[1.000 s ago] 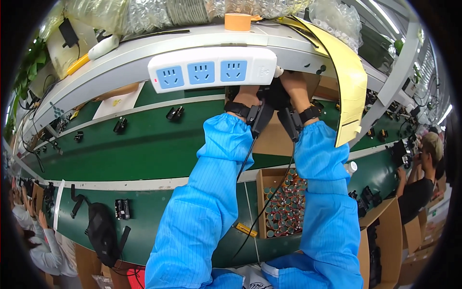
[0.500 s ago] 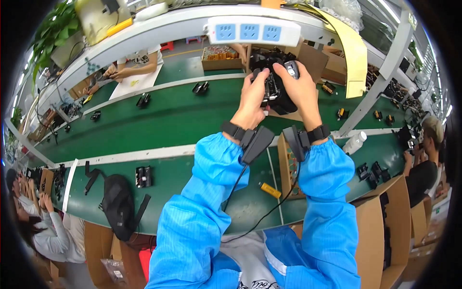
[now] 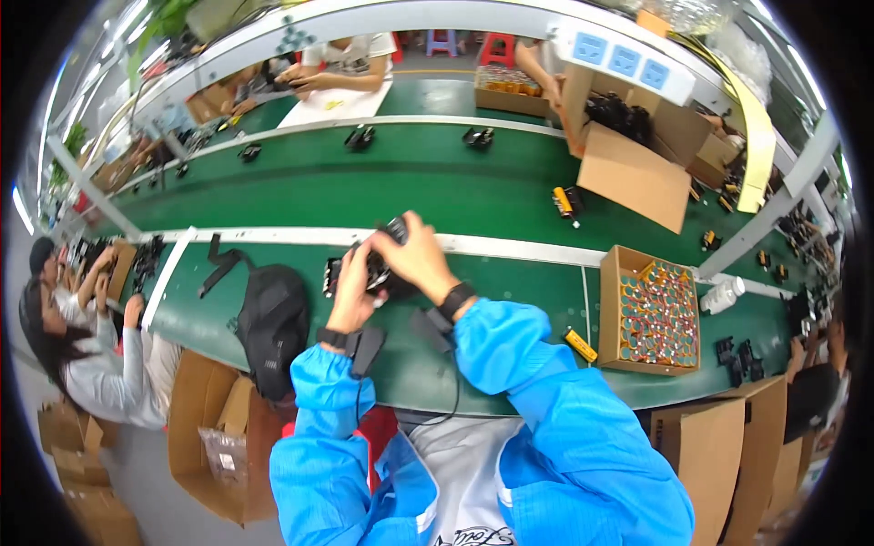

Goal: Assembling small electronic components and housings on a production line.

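Observation:
My left hand (image 3: 350, 293) and my right hand (image 3: 417, 259) are close together over the near bench, fingers closed around black plastic parts. A dark piece (image 3: 396, 229) shows at the fingertips of my right hand. Another black part (image 3: 381, 273) sits between the two palms, mostly covered by my fingers. Just left of my left hand, a black housing with a metallic look (image 3: 332, 275) peeks out by the bench. Whether it is joined to what I hold, I cannot tell. Both wrists wear black straps with dark boxes and a cable.
A black bag (image 3: 273, 318) lies to the left. At the right stand a carton of upright batteries (image 3: 608, 305), a loose yellow battery (image 3: 580, 346) and a white bottle (image 3: 722, 296). Beyond the rail, black units (image 3: 478, 137) lie on the green belt; an open carton (image 3: 635, 177) holds black parts. Co-workers sit around.
Both hands have come back from the far carton to the near bench, moving left and toward me, with black parts in them. The view has turned right, showing the battery carton fully.

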Demonstrator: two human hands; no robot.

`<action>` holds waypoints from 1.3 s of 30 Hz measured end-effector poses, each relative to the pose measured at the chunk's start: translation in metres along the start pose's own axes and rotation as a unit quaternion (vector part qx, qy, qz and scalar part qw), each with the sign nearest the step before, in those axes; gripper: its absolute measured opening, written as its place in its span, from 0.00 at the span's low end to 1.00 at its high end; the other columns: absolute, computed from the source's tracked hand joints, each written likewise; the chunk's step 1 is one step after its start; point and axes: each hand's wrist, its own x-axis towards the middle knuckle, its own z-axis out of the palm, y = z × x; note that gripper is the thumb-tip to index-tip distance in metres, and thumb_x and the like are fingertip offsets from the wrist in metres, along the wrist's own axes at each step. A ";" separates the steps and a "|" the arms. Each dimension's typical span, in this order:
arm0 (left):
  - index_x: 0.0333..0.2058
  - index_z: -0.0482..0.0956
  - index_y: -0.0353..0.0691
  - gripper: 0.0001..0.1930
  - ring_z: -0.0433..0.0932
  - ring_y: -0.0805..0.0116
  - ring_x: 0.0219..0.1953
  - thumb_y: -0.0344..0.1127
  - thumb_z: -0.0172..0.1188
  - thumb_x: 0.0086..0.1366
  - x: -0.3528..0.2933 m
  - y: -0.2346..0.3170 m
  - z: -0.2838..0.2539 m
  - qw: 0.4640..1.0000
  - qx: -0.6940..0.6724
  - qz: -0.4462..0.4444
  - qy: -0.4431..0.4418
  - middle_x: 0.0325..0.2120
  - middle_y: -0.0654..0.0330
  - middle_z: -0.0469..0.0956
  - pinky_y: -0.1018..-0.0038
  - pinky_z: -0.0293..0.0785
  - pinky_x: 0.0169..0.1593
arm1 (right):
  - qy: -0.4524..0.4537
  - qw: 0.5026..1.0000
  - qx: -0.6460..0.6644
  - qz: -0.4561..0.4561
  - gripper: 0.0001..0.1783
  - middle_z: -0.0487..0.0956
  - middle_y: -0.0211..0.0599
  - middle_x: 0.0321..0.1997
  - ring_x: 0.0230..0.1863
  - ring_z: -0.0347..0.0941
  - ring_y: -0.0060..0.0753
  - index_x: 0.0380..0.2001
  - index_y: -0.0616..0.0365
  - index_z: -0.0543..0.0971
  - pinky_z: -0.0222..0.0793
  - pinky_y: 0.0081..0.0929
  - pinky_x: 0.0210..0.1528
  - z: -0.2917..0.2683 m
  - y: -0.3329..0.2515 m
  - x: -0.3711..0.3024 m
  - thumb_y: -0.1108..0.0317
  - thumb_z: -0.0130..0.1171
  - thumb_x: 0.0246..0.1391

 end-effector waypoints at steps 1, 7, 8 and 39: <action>0.44 0.72 0.54 0.15 0.72 0.75 0.28 0.55 0.54 0.66 0.003 -0.005 -0.014 0.999 0.020 0.003 0.026 0.30 0.69 0.73 0.73 0.64 0.18 | -0.007 0.999 -0.036 0.005 0.44 0.72 0.68 0.49 0.51 0.70 0.68 0.59 0.61 0.65 0.68 0.52 0.53 0.010 -0.008 -0.008 0.42 0.63 0.46; 0.57 0.69 0.41 0.29 0.79 0.64 0.34 0.57 0.51 0.67 0.017 -0.006 -0.032 0.959 0.251 0.054 0.119 0.35 0.58 0.79 0.66 0.76 0.24 | -0.055 0.993 -0.099 0.043 0.44 0.70 0.71 0.54 0.57 0.65 0.72 0.61 0.59 0.63 0.63 0.58 0.57 -0.010 -0.019 -0.002 0.43 0.62 0.47; 0.56 0.69 0.38 0.31 0.79 0.61 0.38 0.58 0.51 0.67 0.025 -0.004 -0.040 0.931 0.341 0.059 0.114 0.38 0.54 0.79 0.64 0.76 0.30 | -0.086 0.989 -0.119 0.012 0.41 0.72 0.69 0.52 0.54 0.68 0.69 0.59 0.59 0.66 0.66 0.55 0.55 -0.028 -0.017 0.001 0.44 0.61 0.47; 0.50 0.77 0.35 0.23 0.77 0.64 0.48 0.48 0.57 0.65 0.313 -0.069 0.506 0.844 0.280 0.344 -0.302 0.44 0.56 0.80 0.70 0.72 0.51 | 0.075 0.993 0.073 0.061 0.30 0.77 0.53 0.53 0.56 0.73 0.52 0.54 0.55 0.75 0.68 0.41 0.55 -0.429 0.224 0.239 0.43 0.44 0.63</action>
